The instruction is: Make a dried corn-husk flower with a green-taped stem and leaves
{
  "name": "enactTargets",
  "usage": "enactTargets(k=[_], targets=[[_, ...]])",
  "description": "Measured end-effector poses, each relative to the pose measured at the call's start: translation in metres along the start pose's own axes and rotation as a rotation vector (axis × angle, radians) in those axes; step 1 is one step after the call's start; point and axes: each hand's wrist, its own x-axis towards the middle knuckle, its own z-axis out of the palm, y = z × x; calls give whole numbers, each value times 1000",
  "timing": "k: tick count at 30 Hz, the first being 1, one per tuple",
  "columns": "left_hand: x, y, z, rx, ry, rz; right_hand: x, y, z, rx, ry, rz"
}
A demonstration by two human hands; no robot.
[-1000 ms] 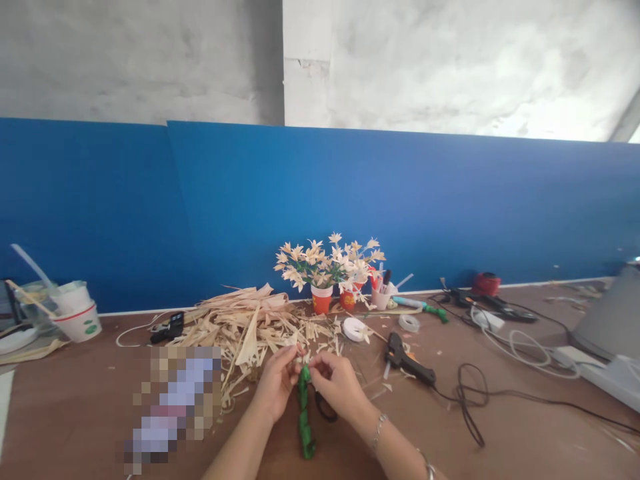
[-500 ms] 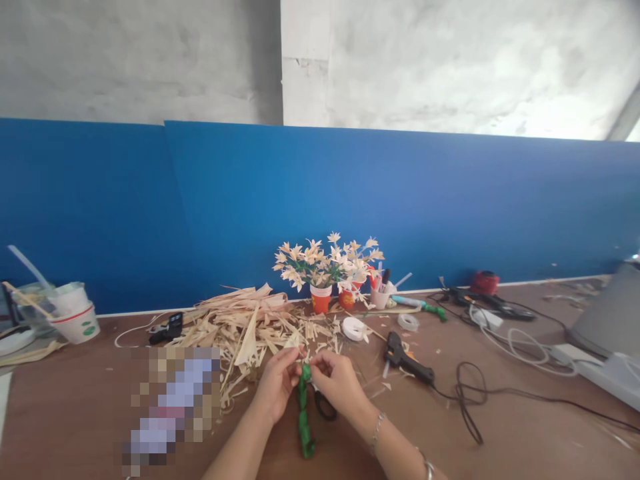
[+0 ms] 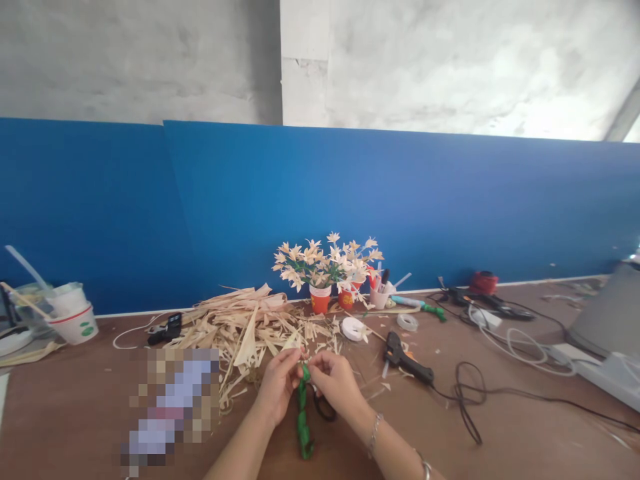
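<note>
A twisted green skein (image 3: 303, 423) of thread or ribbon lies lengthwise in front of me, its far end between my hands. My left hand (image 3: 280, 383) is closed at the left of that end, thumb and fingers pinched together. From the right, my right hand (image 3: 334, 379) pinches the top of the skein. Whether a single strand is drawn out between the fingertips is too small to tell. A black loop handle (image 3: 326, 407), perhaps of scissors, shows partly beneath my right hand. Just beyond my fingers is a pile of pale dry husk strips (image 3: 250, 327).
Red cups (image 3: 320, 301) with pale husk flowers stand at the back. White tape rolls (image 3: 354, 328) and a black glue gun (image 3: 407, 360) with a trailing cord lie to the right. A power strip (image 3: 600, 373) is far right; a white cup (image 3: 75, 324) is left.
Both hands keep their place at the skein's far end, with only slight finger movement. The view has shifted very slightly.
</note>
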Motion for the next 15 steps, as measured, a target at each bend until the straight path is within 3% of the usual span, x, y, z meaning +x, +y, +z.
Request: enactTargets(k=[15], targets=[[-1,-1,2,56,24,37,3,1,2,117,16,62]])
